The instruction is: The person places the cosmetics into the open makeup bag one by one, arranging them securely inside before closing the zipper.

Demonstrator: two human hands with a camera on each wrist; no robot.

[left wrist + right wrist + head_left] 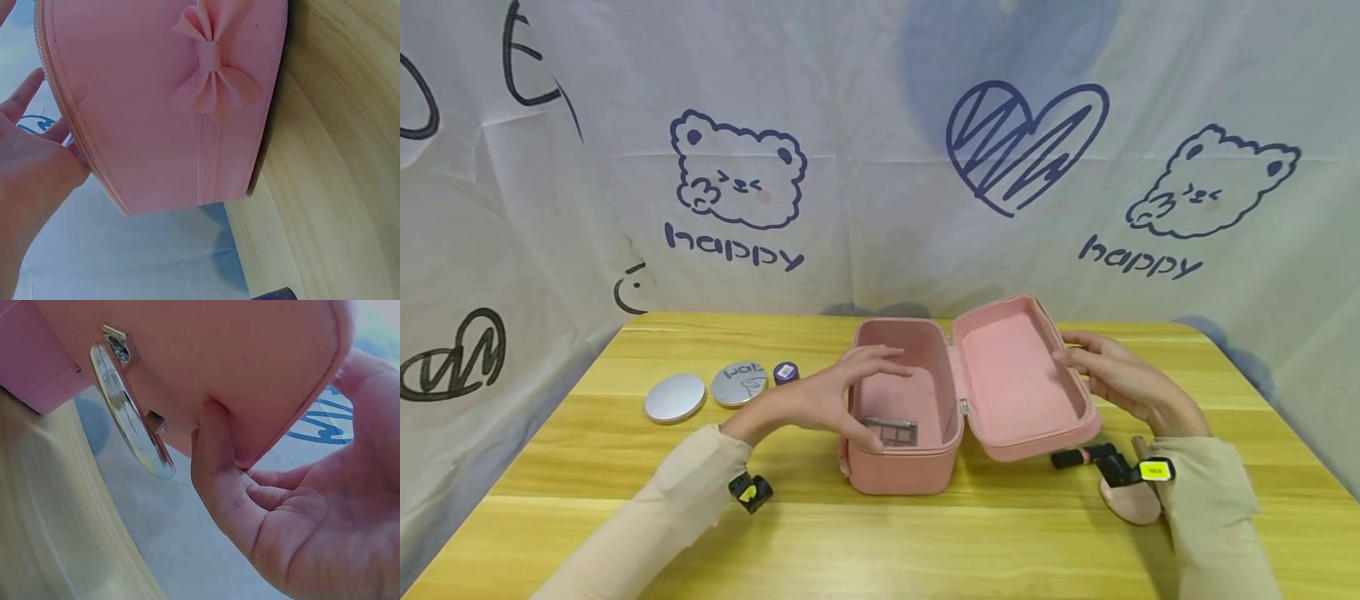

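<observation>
A pink cosmetic case [898,472] stands on the table with its lid [1022,375] swung out to the right. My right hand [1120,379] grips the lid's right edge, thumb on the inner side; in the right wrist view a finger presses the outer face near a shiny metal handle [128,412]. My left hand [842,392] is at the case's left wall, fingers spread over the opening and thumb near the front rim. Inside, at the near end, lies a small eyeshadow palette [891,432]. The left wrist view shows a pink bow [212,69] on the case's side.
Left of the case lie a plain silver round compact [675,397], a compact with a drawing [740,384] and a small purple-topped jar [786,372]. By my right wrist are a dark tube [1070,458] and a beige rounded item [1131,502], partly hidden. A printed cloth hangs behind the table.
</observation>
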